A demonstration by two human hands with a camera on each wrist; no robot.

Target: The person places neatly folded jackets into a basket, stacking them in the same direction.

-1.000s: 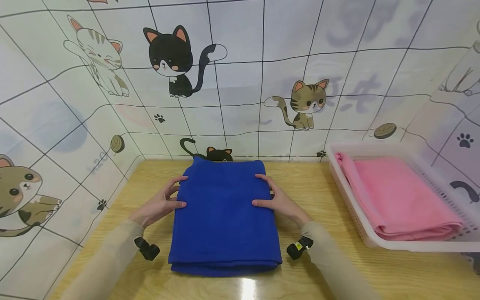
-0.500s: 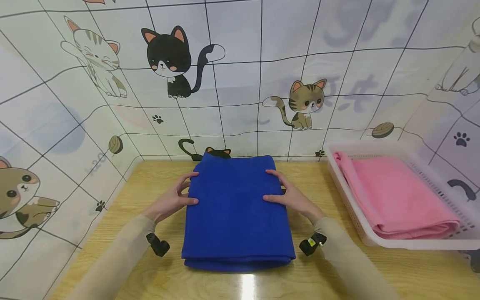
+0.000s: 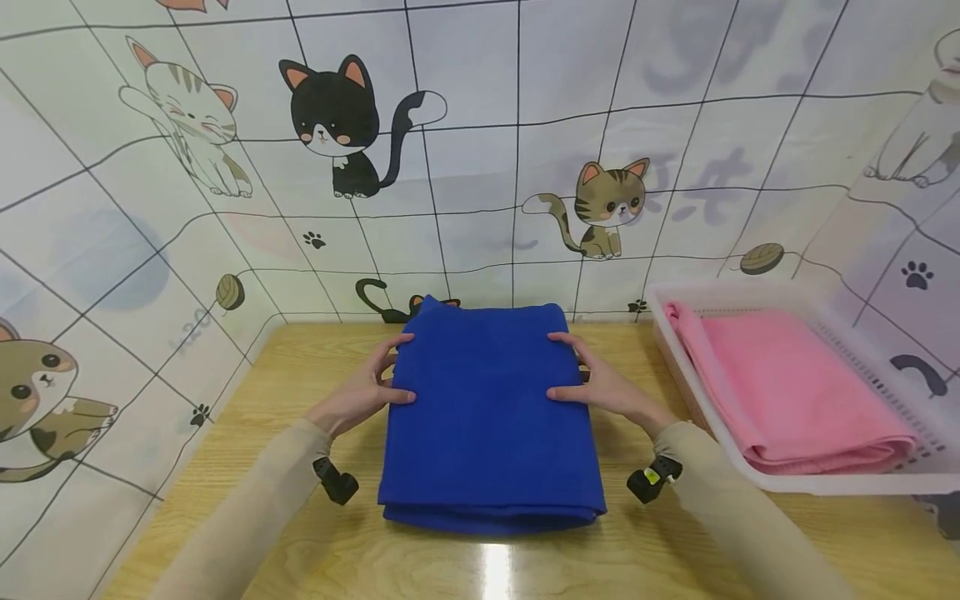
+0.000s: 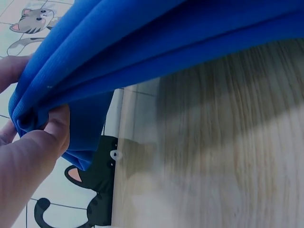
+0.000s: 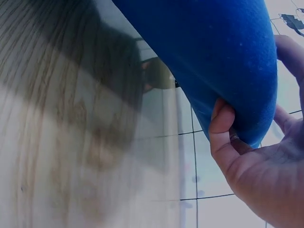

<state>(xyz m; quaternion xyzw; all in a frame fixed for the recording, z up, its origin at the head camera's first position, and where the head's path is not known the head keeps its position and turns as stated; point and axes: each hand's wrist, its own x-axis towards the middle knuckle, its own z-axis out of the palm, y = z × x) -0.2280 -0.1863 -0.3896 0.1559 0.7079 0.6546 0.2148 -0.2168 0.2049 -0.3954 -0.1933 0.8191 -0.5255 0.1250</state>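
Note:
A folded blue cloth is held off the wooden table between both hands, its near edge showing stacked layers. My left hand grips its left side, thumb on top and fingers curled underneath. In the left wrist view, those fingers press up against the folds. On the opposite side my right hand grips the cloth the same way. The right wrist view shows its fingers tucked below the blue cloth, with the tabletop visible beneath and a gap between.
A white plastic basket stands on the right of the table, with a folded pink cloth lying in it. Behind the wooden table rises a wall covering printed with cartoon cats.
Both hands have carried the blue cloth to the right and slightly upward in the head view, nearer to the basket. Basket and pink cloth stay put.

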